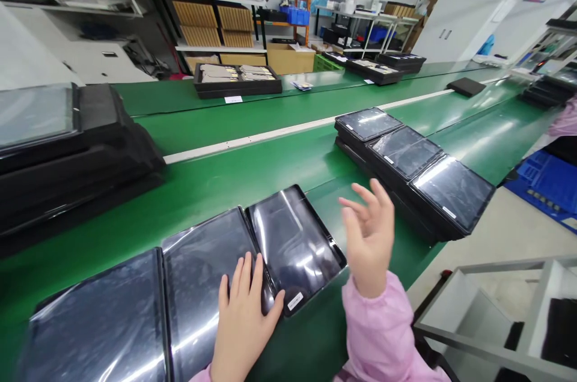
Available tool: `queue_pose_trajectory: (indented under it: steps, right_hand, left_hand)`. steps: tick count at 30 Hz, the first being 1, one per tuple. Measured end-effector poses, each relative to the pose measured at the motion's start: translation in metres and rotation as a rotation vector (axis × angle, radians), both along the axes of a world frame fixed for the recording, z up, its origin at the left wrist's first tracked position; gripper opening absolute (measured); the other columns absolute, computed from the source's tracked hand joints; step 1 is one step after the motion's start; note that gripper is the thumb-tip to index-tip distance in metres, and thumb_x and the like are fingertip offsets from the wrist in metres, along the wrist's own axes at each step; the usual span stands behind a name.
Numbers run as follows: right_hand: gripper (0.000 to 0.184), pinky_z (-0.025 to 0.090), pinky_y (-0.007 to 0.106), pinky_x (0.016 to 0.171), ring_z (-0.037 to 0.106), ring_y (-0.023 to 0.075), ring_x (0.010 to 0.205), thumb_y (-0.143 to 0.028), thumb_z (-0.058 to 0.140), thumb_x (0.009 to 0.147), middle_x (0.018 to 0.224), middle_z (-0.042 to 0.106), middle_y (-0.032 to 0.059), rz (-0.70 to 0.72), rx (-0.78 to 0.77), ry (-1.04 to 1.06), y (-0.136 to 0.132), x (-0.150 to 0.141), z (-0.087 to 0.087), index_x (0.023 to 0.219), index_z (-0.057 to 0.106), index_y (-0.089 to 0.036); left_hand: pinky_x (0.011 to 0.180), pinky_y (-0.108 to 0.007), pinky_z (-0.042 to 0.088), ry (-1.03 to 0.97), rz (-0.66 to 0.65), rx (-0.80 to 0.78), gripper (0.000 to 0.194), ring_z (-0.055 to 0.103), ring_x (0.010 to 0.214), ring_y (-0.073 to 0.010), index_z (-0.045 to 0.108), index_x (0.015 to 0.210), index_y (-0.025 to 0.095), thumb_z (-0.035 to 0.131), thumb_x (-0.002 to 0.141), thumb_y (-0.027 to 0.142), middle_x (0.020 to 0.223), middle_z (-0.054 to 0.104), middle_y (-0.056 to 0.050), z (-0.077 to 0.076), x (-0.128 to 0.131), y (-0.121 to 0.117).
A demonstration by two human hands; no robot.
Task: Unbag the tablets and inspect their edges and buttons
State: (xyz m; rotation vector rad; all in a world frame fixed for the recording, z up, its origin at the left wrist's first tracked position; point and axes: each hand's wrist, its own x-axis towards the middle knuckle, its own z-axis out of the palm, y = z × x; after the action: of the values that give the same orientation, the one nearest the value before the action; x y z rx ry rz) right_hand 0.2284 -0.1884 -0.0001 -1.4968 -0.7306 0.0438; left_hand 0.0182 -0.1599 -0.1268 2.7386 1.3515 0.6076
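While the left hand (pixel 246 313) lies with its fingers extended, gripping nothing, on the middle panel (pixel 201 271), the right hand (pixel 370 238) is raised above the green counter (pixel 270 163), fingers parted and apparently empty. The middle panel lies on the counter between the left panel (pixel 103 322) and the right panel (pixel 293 244), the latter bearing a white label (pixel 295 301) near the left thumb. Sideways pressure from the left hand could knock the closely set edges together and chip them; a pink sleeve (pixel 378 331) or fingertip dragged across the glossy faces might smear or scratch them.
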Motion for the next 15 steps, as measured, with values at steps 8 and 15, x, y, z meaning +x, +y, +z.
queue_pose_trajectory:
  steps: [8, 15]
  right_hand:
    - [0.039, 0.059, 0.05, 0.087, 0.074, 0.0338, 0.092, -0.052, 0.067, 0.07, 0.101, 0.078, 0.014, 0.105, -0.535, 0.088, -0.027, 0.042, -0.072, 0.094, 0.073, -0.021]
    - [0.035, 0.055, 0.052, 0.089, 0.072, 0.037, 0.089, -0.056, 0.067, 0.061, 0.087, 0.078, 0.0124, 0.185, -0.708, 0.116, -0.023, 0.028, -0.081, 0.076, 0.069, -0.024]
  left_hand:
    - [0.111, -0.063, 0.041, 0.031, -0.035, -0.036, 0.049, 0.052, 0.14, -0.0383, 0.063, 0.141, 0.026, 0.042, 0.098, 0.037, 0.153, 0.054, -0.021, 0.004, 0.004, -0.003]
    - [0.11, -0.058, 0.044, 0.028, 0.367, -0.016, 0.061, 0.055, 0.137, -0.0386, 0.059, 0.142, 0.01, 0.036, 0.099, 0.046, 0.146, 0.059, -0.024, 0.014, -0.071, 0.0]
